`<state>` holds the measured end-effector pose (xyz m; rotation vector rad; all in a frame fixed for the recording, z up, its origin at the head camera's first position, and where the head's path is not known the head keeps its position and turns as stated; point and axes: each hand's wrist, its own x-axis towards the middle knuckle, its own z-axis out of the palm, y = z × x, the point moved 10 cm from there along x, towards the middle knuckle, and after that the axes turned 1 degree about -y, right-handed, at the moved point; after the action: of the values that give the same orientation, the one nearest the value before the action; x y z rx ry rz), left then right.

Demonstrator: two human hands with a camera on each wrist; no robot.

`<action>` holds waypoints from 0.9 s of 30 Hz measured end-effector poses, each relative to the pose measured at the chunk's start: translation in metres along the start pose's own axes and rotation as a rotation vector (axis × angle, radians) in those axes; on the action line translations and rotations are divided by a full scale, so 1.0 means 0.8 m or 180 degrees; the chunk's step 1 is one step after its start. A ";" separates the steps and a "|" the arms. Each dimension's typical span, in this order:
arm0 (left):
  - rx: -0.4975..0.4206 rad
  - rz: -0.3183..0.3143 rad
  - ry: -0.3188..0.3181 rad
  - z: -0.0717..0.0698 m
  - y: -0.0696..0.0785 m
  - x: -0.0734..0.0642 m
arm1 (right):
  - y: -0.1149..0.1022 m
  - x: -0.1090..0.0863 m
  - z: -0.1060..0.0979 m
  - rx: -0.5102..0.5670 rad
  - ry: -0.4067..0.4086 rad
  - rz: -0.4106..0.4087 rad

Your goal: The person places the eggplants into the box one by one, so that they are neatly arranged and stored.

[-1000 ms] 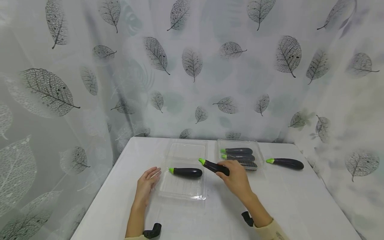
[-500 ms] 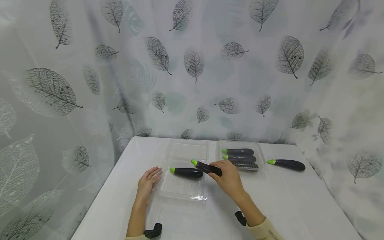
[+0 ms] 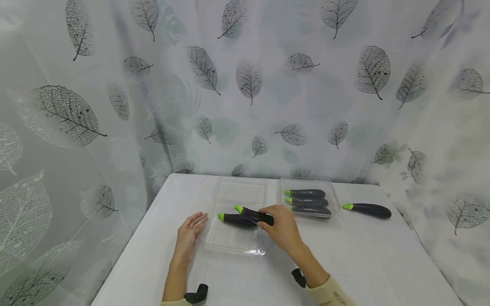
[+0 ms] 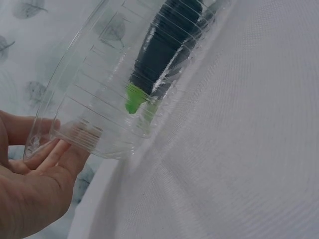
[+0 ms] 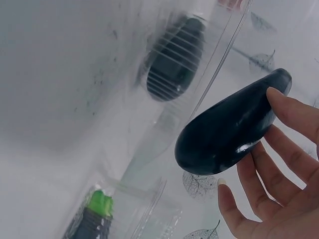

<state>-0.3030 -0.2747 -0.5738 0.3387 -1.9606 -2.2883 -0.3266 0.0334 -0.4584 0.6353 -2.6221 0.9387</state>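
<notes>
My right hand point(image 3: 281, 227) grips a dark purple eggplant point(image 3: 250, 213) with a bright green stem end. In the right wrist view the thumb and fingertips hold this eggplant point(image 5: 229, 124). It hovers over an open clear plastic container point(image 3: 233, 244), slanting above another eggplant point(image 3: 229, 219) that lies inside and is partly covered by it. My left hand point(image 3: 189, 231) stays at the container's left side, fingers loosely straight. In the left wrist view the left hand's fingers point(image 4: 72, 157) touch the container's corner, partly seen through the plastic.
The container's lid half point(image 3: 241, 191) lies folded back behind it. To the right stands another clear box point(image 3: 333, 197) with three eggplants inside. A loose eggplant point(image 3: 370, 210) lies further right on the white table point(image 3: 367, 259). A leaf-print curtain point(image 3: 264, 110) hangs behind.
My right hand has moved left and slightly down with the eggplant, from right of the open container to over the eggplant inside it. My left hand has stayed put.
</notes>
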 end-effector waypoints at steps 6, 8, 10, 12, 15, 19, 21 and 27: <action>-0.0014 -0.0009 0.0014 -0.001 0.000 0.001 | -0.011 0.003 0.011 0.0013 -0.0049 -0.0073; -0.0003 0.0004 0.0009 -0.002 0.000 0.002 | -0.015 0.005 0.014 0.0006 -0.0052 -0.0097; 0.0001 -0.0004 0.0006 -0.002 0.000 0.002 | -0.017 0.006 0.016 0.0011 -0.0051 -0.0101; 0.0000 -0.0008 -0.0007 -0.002 0.000 0.002 | -0.020 0.007 0.020 0.0017 -0.0058 -0.0100; -0.0023 -0.0022 -0.0016 -0.002 -0.001 0.002 | -0.024 0.009 0.025 0.0008 -0.0074 -0.0112; -0.0077 -0.0014 -0.0026 -0.002 -0.001 0.003 | -0.028 0.010 0.034 0.0012 -0.0074 -0.0164; -0.0078 0.0007 -0.0027 -0.002 -0.002 0.004 | -0.030 0.010 0.038 0.0012 -0.0073 -0.0198; -0.0077 0.0030 0.0001 -0.002 -0.002 0.004 | -0.031 0.013 0.050 0.0020 -0.0091 -0.0171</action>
<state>-0.3053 -0.2767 -0.5756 0.3267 -1.9284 -2.3041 -0.3283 -0.0127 -0.4709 0.7222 -2.6141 0.9290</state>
